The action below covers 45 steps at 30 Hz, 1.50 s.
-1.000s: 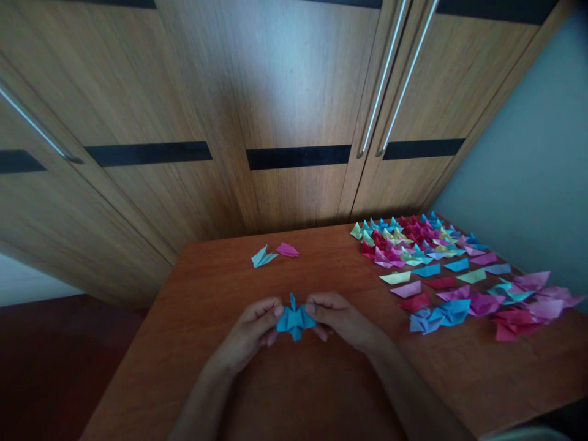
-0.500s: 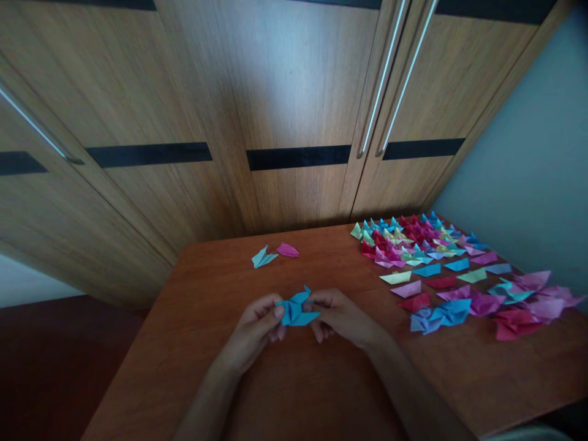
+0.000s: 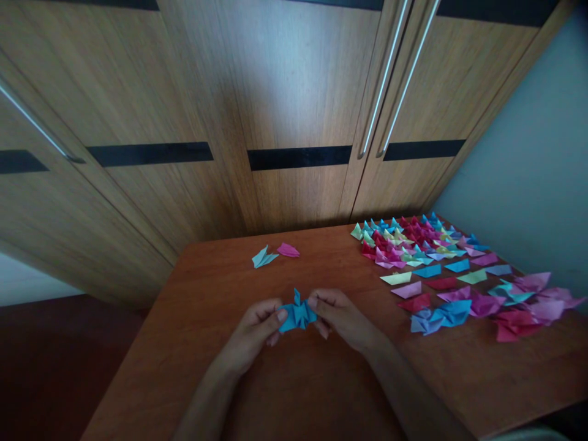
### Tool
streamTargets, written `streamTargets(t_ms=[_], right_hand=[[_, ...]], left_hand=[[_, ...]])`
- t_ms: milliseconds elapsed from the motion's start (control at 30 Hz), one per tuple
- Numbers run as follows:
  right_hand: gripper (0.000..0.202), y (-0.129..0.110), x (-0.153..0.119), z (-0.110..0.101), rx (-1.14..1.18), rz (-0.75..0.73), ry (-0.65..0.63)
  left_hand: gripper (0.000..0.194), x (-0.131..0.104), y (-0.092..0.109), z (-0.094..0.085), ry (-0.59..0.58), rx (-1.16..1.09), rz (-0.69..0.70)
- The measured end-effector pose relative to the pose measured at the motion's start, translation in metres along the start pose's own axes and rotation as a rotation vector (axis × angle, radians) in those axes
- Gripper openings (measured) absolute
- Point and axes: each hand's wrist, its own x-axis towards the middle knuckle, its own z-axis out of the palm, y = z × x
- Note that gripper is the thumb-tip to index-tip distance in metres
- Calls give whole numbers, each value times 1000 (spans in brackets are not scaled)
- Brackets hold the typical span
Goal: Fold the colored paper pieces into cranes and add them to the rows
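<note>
Above a smooth reddish-brown wooden table (image 3: 193,367), the left hand (image 3: 257,327) and right hand (image 3: 337,315) each pinch one side of a creased blue folded-paper figure (image 3: 297,312), its underside hidden, while matte multicoloured paper pieces (image 3: 441,269) crowd the right, their folds indistinct.

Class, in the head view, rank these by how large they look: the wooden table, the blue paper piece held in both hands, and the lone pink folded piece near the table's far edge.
1. wooden table
2. blue paper piece
3. pink folded piece, though it lies farther off, so this gap is unsure.
</note>
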Motion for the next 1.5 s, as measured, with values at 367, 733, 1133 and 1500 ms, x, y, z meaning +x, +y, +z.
streamTargets(t_ms=[367,733,1133,1500], right_hand=[[39,-4,-1,-8,-128,36,-57],[36,0,3,-5,-226,-78,108],[38,1,-2,-3,-57,-59,1],[37,7,-1,0,48,-36,24]], left_hand=[[43,-4,9,0,125,-97,15],[14,12,9,9,121,343,165],[20,0,12,3,30,-24,-29],[26,-2,6,9,80,-251,-14]])
